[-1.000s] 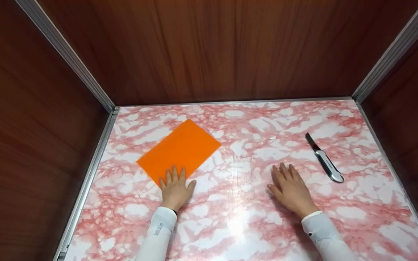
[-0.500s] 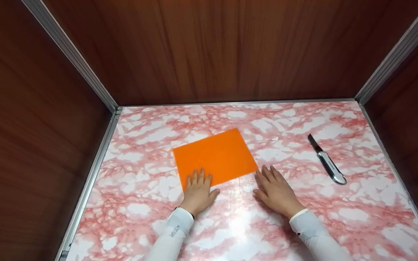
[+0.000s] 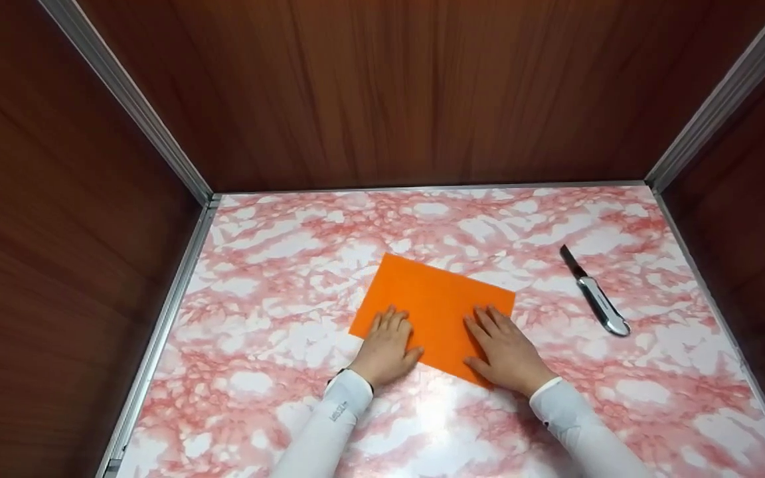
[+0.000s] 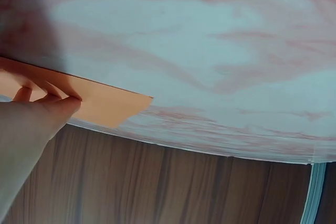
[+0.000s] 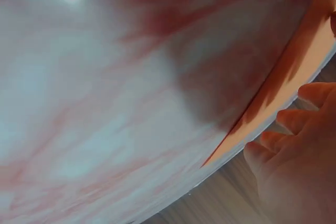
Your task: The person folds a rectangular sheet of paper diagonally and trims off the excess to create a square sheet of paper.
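A flat orange sheet (image 3: 432,302), like paper or thin card, lies turned at an angle on the table between both hands. My left hand (image 3: 386,350) rests its fingertips on the sheet's near left part, thumb spread toward the middle. Over the near right part lies my right hand (image 3: 507,353), fingers extended across the sheet. In the left wrist view, fingertips touch the orange surface (image 4: 107,103) close to its edge. The right wrist view has the fingers (image 5: 296,120) close over a strip of the sheet (image 5: 275,95). Neither hand grips anything.
A knife (image 3: 598,302) with a silver and black handle and a dark blade lies right of the right hand, blade pointing away. The pink-and-white marbled table (image 3: 256,385) is enclosed by dark wood panels (image 3: 422,93) with metal edge strips (image 3: 176,153).
The orange sheet has slid right and toward the person while rotating clockwise. My left hand has moved right with it; my right hand has shifted left onto the sheet. The knife stays put.
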